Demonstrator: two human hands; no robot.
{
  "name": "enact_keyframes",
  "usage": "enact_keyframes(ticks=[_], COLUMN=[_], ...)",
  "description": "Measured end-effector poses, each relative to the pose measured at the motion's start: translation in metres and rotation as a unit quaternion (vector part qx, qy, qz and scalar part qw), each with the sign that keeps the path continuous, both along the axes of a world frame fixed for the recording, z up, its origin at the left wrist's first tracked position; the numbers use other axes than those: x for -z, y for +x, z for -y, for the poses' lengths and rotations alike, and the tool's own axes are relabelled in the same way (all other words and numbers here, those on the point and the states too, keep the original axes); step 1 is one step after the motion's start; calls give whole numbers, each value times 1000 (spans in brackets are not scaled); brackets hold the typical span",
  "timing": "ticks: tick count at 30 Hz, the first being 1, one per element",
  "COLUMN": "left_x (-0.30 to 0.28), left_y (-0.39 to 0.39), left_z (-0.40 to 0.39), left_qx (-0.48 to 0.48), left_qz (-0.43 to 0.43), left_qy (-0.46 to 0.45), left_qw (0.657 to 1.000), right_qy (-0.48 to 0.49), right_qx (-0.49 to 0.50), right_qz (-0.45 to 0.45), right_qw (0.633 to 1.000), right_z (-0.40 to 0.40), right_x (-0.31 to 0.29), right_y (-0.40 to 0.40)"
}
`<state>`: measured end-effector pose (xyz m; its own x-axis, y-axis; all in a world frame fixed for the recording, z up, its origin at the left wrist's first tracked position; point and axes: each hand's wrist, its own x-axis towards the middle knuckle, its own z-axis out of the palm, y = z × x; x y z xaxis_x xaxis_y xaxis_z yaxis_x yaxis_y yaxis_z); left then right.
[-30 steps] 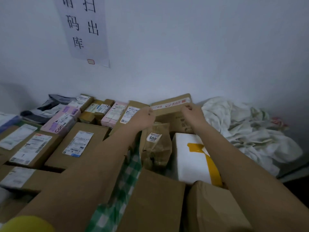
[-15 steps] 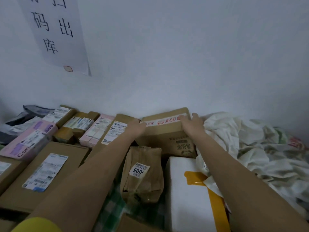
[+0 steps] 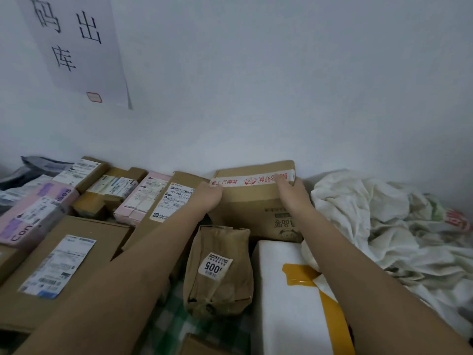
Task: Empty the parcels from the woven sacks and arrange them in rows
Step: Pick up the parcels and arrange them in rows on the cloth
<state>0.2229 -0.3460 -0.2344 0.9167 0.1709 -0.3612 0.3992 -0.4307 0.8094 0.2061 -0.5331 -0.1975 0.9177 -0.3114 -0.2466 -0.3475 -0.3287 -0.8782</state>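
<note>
A white paper sign (image 3: 74, 44) with large black Chinese characters hangs on the pale wall (image 3: 281, 85), a small red-edged sticker (image 3: 94, 97) near its lower corner. Below, a green-and-white checked cloth (image 3: 174, 321) lies spread across the surface, showing at the bottom of the scene.

1. The taped box (image 3: 252, 201) is matt brown cardboard; the strip across its top looks like smooth white plastic tape with red print.
2. The small bag (image 3: 218, 270) is creased brown paper with a white paper label.
3. The white parcel (image 3: 284, 303) looks smooth and faintly shiny, bound with glossy yellow tape.
4. The sacks (image 3: 378, 221) are crumpled, dull white woven stuff.
5. The wall sign (image 3: 74, 47) is thin matt paper.
6. The pink boxes (image 3: 35, 213) look like smooth card.
</note>
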Motion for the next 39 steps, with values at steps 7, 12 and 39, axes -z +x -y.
enact_keyframes(ticks=[7, 12, 39], left_x=[-65, -102, -189], left_y=[-21, -46, -345], left_z=[-16, -29, -184], left_qx=[-35, -83, -118], left_qz=[115, 149, 129], left_qy=[8, 4, -160], left_qw=[993, 985, 971], right_qy=[55, 85, 185], right_qx=[13, -13, -76], right_qz=[69, 108, 114], right_qw=[996, 990, 973], right_z=[-4, -13, -125], right_x=[-53, -83, -144], right_y=[-27, -51, -329])
